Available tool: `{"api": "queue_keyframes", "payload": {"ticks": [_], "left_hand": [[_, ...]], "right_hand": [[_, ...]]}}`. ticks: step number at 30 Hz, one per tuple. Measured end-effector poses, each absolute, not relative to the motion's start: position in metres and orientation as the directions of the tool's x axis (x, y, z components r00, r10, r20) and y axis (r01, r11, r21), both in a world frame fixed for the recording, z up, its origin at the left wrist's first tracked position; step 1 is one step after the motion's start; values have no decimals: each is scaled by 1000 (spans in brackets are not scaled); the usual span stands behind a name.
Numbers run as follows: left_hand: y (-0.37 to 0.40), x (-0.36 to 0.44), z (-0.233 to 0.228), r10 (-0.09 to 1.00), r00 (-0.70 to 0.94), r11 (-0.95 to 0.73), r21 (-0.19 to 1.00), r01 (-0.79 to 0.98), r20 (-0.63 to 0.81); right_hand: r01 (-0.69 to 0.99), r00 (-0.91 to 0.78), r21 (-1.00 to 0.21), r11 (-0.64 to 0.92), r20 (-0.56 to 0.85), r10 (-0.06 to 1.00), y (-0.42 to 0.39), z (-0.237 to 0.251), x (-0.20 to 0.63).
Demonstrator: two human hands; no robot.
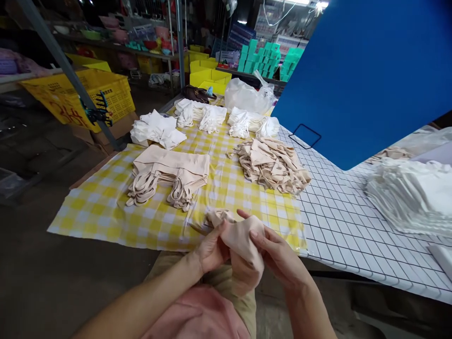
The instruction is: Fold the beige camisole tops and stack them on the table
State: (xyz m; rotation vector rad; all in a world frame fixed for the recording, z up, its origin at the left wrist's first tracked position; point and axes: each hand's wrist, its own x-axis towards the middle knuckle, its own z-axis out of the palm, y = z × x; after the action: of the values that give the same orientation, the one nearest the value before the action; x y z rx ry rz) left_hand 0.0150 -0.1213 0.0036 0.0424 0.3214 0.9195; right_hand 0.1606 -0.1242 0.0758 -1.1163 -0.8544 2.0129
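Between my two hands hangs a beige fabric garment piece (243, 238), its lower part drooping over my lap at the table's front edge. My left hand (213, 247) pinches its left side, thumb on top. On the other side, my right hand (273, 245) grips the cloth with the thumb pressed on it and fingers behind. A neat stack of beige strapped garments (171, 169) lies beyond my left hand. Farther right sits a loose heap of beige pieces (271, 162). What exact garment I hold is hard to make out, since it is bunched.
A yellow checked cloth (106, 207) covers the table. White garment piles (157, 129) and a clear plastic bag (247, 94) lie at the back. A big blue panel (360, 70) stands at right, near a white stack (413, 193). A yellow crate (88, 92) is left, behind a metal post (67, 66).
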Motion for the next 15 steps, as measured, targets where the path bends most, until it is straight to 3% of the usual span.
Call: {"api": "queue_keyframes", "payload": {"ticks": [4,8,15], "left_hand": [[-116,3,10,831,377,508,282,-813,-410],[-110,-8,16,837,293,468,328,-821,-461],[-114,-8,9,727,609,681,225,-697,-318]], "right_hand": [[-259,-319,-785,-563,-481,817,-125,71,173],[-282,-261,-782,-556,-495,829,-122,64,175],[-412,-229,-729,-547,-498,836,-111,60,168]]}}
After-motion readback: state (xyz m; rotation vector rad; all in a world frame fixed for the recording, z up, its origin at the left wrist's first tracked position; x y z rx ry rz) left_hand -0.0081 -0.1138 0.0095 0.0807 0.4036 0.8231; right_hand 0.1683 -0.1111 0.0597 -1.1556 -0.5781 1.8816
